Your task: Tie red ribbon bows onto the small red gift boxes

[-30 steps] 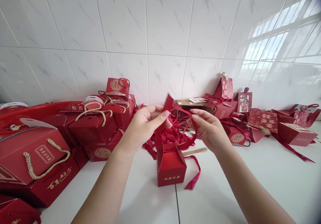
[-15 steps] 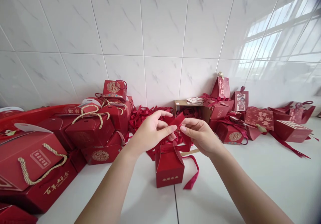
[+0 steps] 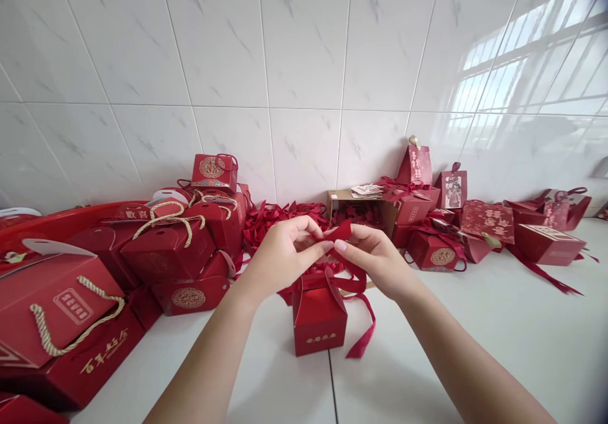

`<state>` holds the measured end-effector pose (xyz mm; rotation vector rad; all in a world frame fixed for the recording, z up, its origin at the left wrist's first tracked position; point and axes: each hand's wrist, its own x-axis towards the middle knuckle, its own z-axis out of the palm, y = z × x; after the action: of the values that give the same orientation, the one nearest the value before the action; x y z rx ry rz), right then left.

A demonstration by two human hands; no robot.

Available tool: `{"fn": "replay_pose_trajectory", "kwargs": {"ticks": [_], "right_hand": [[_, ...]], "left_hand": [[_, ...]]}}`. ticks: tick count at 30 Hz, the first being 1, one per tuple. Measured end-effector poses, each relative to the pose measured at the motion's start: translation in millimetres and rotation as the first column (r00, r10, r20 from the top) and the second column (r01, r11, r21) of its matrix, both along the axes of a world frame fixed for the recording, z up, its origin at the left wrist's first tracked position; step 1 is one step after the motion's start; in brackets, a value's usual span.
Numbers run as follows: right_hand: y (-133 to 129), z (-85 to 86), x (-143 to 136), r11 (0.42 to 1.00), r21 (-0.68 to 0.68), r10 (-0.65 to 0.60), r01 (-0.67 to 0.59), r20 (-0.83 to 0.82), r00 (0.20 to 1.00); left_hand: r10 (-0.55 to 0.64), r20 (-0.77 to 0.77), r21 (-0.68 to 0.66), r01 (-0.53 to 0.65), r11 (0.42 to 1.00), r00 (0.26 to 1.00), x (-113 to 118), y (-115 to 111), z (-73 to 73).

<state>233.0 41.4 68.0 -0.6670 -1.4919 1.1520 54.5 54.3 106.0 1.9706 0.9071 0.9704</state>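
Observation:
A small red gift box [image 3: 319, 321] with gold lettering stands upright on the white table, its top folded to a peak. Just above it, my left hand [image 3: 291, 251] pinches a dark red ribbon [image 3: 339, 231] between thumb and fingers. My right hand [image 3: 373, 256] grips the same ribbon, thumb against the left thumb. One stretch of ribbon loops around the box top, and a loose tail [image 3: 365, 335] curls down on its right side. The fingers hide part of the ribbon between the hands.
Red boxes with rope handles [image 3: 173, 240] are stacked at left, beside a red basin [image 3: 47, 221]. Behind my hands lie a heap of ribbons [image 3: 270, 218] and an open carton [image 3: 387, 215]. More red boxes [image 3: 434, 251] line the tiled wall at right.
My hands have drawn closer together, and the right thumb now meets the left. The ribbon end between them is folded lower. The gift box stays in place.

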Motion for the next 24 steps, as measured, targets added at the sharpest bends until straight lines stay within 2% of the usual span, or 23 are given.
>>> {"fn": "replay_pose_trajectory", "kwargs": {"ticks": [3, 7, 11, 14, 17, 20, 24], "right_hand": [[2, -3.2, -1, 0.993, 0.088, -0.083, 0.080, 0.030, 0.996], [5, -3.5, 2, 0.938, 0.330, -0.157, 0.109, 0.121, 0.980], [6, -2.4, 6, 0.785, 0.613, -0.298, 0.090, 0.247, 0.922], [8, -4.6, 8, 0.608, 0.792, -0.448, 0.059, 0.281, 0.849], [9, -7.8, 9, 0.450, 0.892, -0.609, 0.031, 0.282, 0.741], [9, -9.7, 9, 0.382, 0.924, -0.707, 0.007, 0.287, 0.646], [9, -10.2, 8, 0.334, 0.943, -0.765, -0.007, 0.275, 0.583]], "left_hand": [[-0.027, 0.000, 0.012, 0.027, 1.000, 1.000, -1, -1, 0.2], [-0.080, 0.024, -0.075, 0.081, 0.994, 0.997, -8, 2, 1.9], [-0.024, 0.044, -0.129, 0.029, 0.991, 0.999, -14, 6, 4.2], [0.016, 0.094, -0.150, -0.002, 0.989, 0.995, -14, 7, 6.2], [-0.004, 0.112, -0.176, 0.024, 0.984, 0.994, -13, 6, 8.3], [-0.046, 0.112, -0.194, 0.067, 0.979, 0.993, -13, 4, 9.8], [-0.057, 0.088, -0.214, 0.075, 0.974, 0.994, -16, 4, 10.2]]}}
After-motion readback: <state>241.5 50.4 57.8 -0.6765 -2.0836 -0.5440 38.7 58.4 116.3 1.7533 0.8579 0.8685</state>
